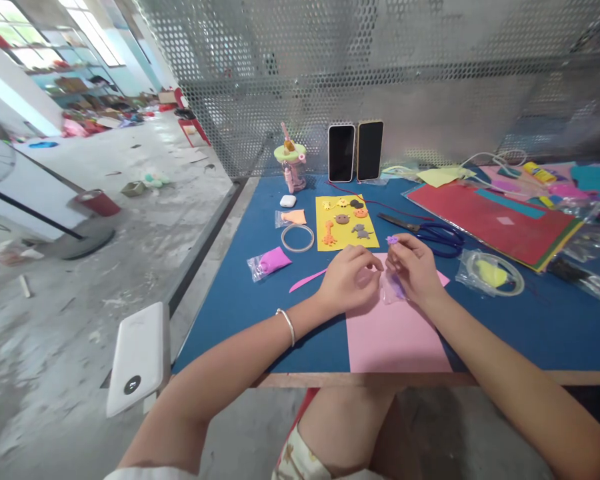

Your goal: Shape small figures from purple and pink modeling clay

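Observation:
Over a pink sheet of paper (pixel 400 340), my two hands are close together. My right hand (pixel 414 270) is closed, with a small lump of purple modelling clay (pixel 392 240) at its fingertips. Just below those fingers is a clear plastic bag (pixel 393 292) with purple showing inside. My left hand (pixel 351 279) has its fingers curled in toward the bag; whatever its fingertips may pinch is too small or hidden to make out. A pink modelling knife (pixel 307 281) lies left of my left hand. Beyond both hands, a yellow card (pixel 325 241) bears several clay animal shapes.
Bagged pink clay (pixel 275 260), bagged orange clay (pixel 294 217) and a clear ring (pixel 297 238) lie on the left. Scissors (pixel 437 235) and red sheets (pixel 500 220) are on the right. Two phones (pixel 341 153) and a cup (pixel 293 170) stand against the perforated metal panel (pixel 280 67).

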A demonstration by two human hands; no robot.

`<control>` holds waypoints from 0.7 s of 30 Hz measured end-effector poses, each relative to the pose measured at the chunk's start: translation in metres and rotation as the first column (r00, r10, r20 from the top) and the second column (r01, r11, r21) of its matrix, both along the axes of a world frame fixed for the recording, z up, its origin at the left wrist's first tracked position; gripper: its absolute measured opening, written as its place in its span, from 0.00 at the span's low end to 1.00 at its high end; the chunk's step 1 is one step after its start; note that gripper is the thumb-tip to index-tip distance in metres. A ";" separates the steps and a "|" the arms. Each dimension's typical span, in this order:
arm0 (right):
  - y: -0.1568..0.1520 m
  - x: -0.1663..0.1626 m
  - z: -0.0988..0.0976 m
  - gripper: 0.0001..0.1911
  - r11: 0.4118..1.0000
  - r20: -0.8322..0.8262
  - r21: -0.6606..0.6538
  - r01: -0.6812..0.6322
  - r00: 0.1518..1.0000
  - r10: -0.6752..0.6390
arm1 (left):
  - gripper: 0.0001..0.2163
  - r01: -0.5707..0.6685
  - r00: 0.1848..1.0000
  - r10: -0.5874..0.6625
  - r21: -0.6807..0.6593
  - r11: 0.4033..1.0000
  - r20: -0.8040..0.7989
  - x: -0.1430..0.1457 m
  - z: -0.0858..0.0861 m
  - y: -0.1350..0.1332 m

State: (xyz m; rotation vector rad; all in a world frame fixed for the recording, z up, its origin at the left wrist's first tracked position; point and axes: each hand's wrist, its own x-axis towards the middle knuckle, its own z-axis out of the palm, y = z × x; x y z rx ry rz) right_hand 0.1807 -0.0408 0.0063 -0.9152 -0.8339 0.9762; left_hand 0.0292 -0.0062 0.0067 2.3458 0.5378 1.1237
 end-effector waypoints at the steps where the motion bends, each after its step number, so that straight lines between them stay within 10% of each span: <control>1: 0.002 0.000 -0.001 0.07 1.000 -0.028 -0.021 0.003 1.000 -0.003 | 0.04 0.006 0.996 -0.001 0.050 0.999 -0.095 0.000 -0.001 0.000; 6: 0.010 0.002 -0.009 0.10 0.996 -0.065 -0.088 0.021 0.998 -0.027 | 0.05 -0.029 0.934 0.067 0.112 0.993 -0.352 0.000 -0.007 -0.003; 21: 0.015 0.003 -0.011 0.09 0.991 -0.196 -0.124 0.059 0.977 -0.083 | 0.06 0.107 0.906 -0.051 0.112 0.988 -0.421 0.015 -0.010 0.002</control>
